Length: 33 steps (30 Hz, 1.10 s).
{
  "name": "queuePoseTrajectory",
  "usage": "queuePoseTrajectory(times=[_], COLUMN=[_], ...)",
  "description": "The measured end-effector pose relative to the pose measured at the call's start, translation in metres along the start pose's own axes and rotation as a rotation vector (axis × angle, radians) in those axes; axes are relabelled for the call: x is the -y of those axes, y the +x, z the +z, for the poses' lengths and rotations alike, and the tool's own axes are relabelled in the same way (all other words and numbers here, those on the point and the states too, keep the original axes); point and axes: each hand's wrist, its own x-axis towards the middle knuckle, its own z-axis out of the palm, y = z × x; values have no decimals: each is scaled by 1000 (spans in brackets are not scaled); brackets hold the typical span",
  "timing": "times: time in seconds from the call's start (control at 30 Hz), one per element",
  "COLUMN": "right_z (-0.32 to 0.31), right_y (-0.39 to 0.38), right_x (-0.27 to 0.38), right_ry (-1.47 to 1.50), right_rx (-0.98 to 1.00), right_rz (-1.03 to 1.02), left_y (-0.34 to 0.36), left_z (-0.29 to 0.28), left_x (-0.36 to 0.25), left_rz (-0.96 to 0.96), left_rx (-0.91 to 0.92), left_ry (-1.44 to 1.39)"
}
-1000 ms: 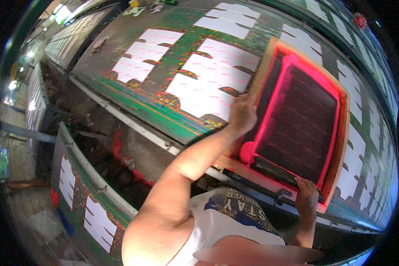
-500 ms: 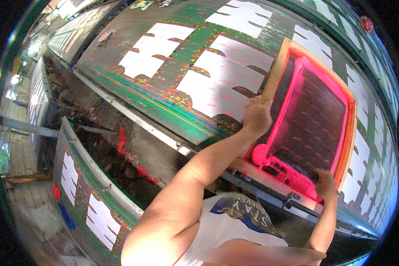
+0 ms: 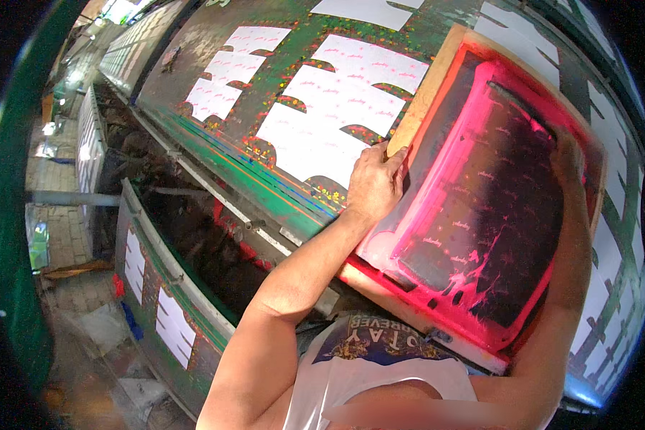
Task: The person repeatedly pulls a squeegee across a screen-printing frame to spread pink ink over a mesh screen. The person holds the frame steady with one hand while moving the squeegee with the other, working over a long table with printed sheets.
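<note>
A screen-printing frame (image 3: 417, 115), wooden with a dark mesh (image 3: 480, 215) smeared with bright pink ink, lies tilted across the printing table. My left hand (image 3: 377, 179) is closed on its left wooden edge, thumb on top. Over the far right part of the mesh, my right hand (image 3: 567, 154) is closed at the end of a narrow dark bar (image 3: 519, 106) that looks like a squeegee; its fingers are partly blurred. Thick pink ink (image 3: 437, 287) pools along the near side. Left of the frame lies a white cut panel (image 3: 337, 107) with rows of small pink prints.
The long green table (image 3: 265, 197) carries more white cut panels, including a printed one (image 3: 233, 72) at left and plain ones (image 3: 519, 39) beyond the frame. A metal rail (image 3: 215, 201) runs along its near edge. Another table (image 3: 147, 315) with panels stands at lower left.
My right hand has moved from the near edge of the frame to its far right part. The frame sits further left and nearer in view, with my left hand still on its edge.
</note>
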Motion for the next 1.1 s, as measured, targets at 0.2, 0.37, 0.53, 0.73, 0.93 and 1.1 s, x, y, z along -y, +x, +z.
queuePoseTrajectory(times=[0.2,0.37,0.53,0.73,0.93,1.1], right_z=[89,96,83,30,-61,-120], right_y=[96,127,112,20,-116,-212], right_x=[-86,-95,-89,-35,97,200], right_ry=[-86,-7,-81,49,97,172], right_rx=[-75,-9,77,173,136,201], right_rz=[-10,-27,-47,-136,-173,-102], left_y=[1,3,3,-1,1,-2], left_z=[0,-4,-5,-3,-5,-3], left_x=[-3,-7,-8,-1,1,9], left_rz=[4,-34,-21,4,-25,-23], left_rx=[-14,-4,-15,-42,-6,-13], left_ry=[54,23,40,11,-19,-45])
